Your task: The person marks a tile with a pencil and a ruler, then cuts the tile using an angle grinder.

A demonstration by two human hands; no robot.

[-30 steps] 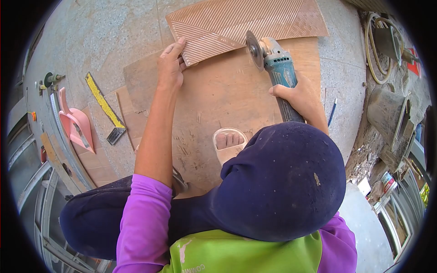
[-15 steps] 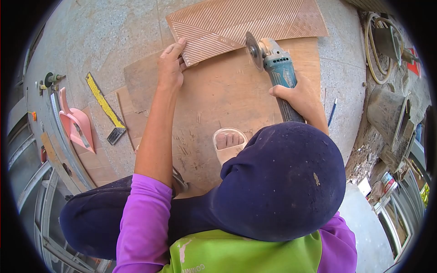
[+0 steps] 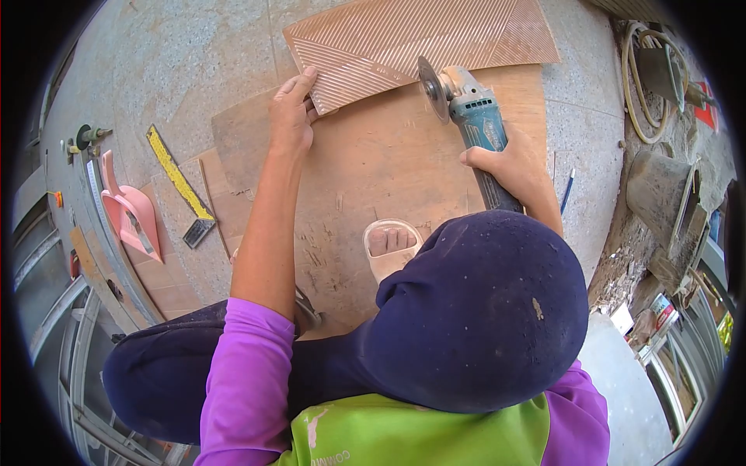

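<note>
A ribbed brown tile (image 3: 435,43) with a diagonal pattern lies at the top of the head view, its near edge curved by the lens. My left hand (image 3: 294,113) grips the tile's near left corner, thumb on top and fingers at the edge. In my right hand (image 3: 514,165) is a teal and black angle grinder (image 3: 482,128), the palm wrapped round its body. The grinder's dark disc (image 3: 433,89) stands on edge right at the tile's near edge. Beneath them is a worn wooden board (image 3: 373,159).
My sandalled foot (image 3: 391,242) rests on the board. To the left lie a yellow-and-black square (image 3: 180,175) and a pink dustpan (image 3: 132,208). A blue pencil (image 3: 568,190) is on the floor at right, with a coiled hose (image 3: 633,93) and a dirty bucket (image 3: 660,186) beyond.
</note>
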